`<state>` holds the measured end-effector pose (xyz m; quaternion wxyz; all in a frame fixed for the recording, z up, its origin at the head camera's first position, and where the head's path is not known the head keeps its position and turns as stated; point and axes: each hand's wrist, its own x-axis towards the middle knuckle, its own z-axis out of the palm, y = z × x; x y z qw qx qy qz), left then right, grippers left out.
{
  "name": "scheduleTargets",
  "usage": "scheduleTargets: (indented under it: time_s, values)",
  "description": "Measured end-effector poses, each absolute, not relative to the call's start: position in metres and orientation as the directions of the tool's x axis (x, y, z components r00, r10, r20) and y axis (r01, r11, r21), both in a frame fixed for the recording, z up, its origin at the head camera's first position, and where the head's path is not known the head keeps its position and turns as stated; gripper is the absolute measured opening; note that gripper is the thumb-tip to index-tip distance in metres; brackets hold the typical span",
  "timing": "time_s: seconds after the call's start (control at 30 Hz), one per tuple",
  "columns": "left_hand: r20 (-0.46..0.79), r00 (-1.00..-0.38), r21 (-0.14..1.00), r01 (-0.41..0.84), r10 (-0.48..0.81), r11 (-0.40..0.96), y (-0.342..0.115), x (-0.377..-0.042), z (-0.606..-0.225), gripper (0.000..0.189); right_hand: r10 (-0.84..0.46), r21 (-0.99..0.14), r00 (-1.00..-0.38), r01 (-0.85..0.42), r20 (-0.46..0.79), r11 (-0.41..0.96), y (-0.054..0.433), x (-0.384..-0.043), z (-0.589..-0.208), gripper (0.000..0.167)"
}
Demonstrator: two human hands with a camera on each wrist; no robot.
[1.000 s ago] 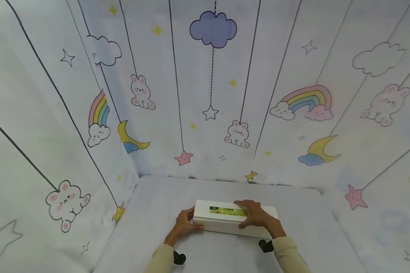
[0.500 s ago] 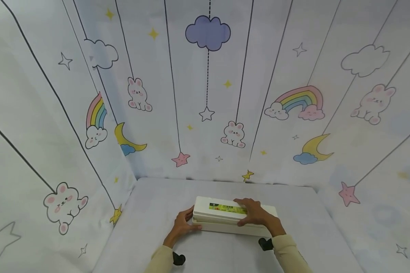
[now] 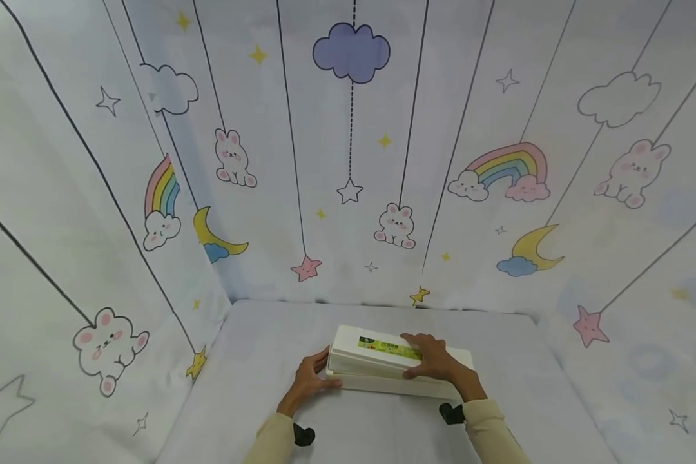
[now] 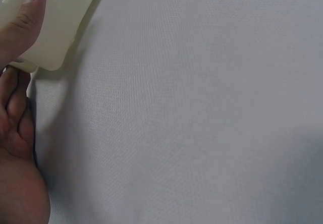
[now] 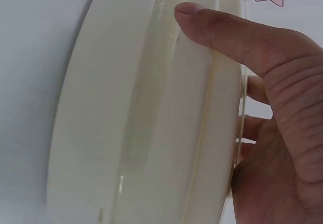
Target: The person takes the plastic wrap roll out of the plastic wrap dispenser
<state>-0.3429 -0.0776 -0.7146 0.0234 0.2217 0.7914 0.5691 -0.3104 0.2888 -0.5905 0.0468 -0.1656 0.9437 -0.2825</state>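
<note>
A long white box (image 3: 383, 385) lies on the cloth-covered table (image 3: 255, 361) in the head view. Its lid (image 3: 371, 357), with a yellow-green label (image 3: 385, 348), stands tilted above the base with a gap along the near edge. My left hand (image 3: 312, 377) grips the box's left end; in the left wrist view its thumb (image 4: 22, 17) presses the box corner (image 4: 65, 22). My right hand (image 3: 435, 362) holds the lid, fingers over the top. In the right wrist view the right hand (image 5: 222, 52) has its thumb on the lid's front (image 5: 151, 133).
A printed fabric backdrop (image 3: 348, 161) with clouds, rainbows and bunnies walls the table at the back and both sides. Black wrist mounts (image 3: 304, 437) (image 3: 451, 414) sit by my sleeves. Bare cloth (image 4: 202, 113) stretches around the box.
The lid has come up off the base under my right hand, and a gap now shows along the near edge. My left hand stays at the box's left end.
</note>
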Motion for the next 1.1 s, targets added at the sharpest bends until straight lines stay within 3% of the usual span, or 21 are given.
scheduleTargets:
  time_s: [0.13,0.27,0.6,1.1]
  values:
    - [0.241,-0.893,0.905,0.348,0.379,0.245,-0.08,-0.344,-0.719,0.099,-0.33,-0.571,-0.942,-0.3,0.053,0.765,0.288,-0.311,-0.603,0.094]
    - [0.175,-0.914,0.93,0.275,0.366,0.243,-0.077,-0.341,-0.715,0.101,-0.322,-0.571,-0.945,-0.291,0.049,0.767,0.289,-0.311,-0.609,0.097]
    - [0.089,-0.933,0.961,0.172,0.348,0.216,-0.075,-0.339,-0.703,0.103,-0.323,-0.529,-0.945,-0.298,0.046,0.795,0.288,-0.313,-0.583,0.097]
    - [0.099,-0.93,0.961,0.182,0.354,0.209,-0.075,-0.341,-0.703,0.102,-0.227,-0.471,-0.973,-0.222,0.047,0.854,0.292,-0.313,-0.578,0.098]
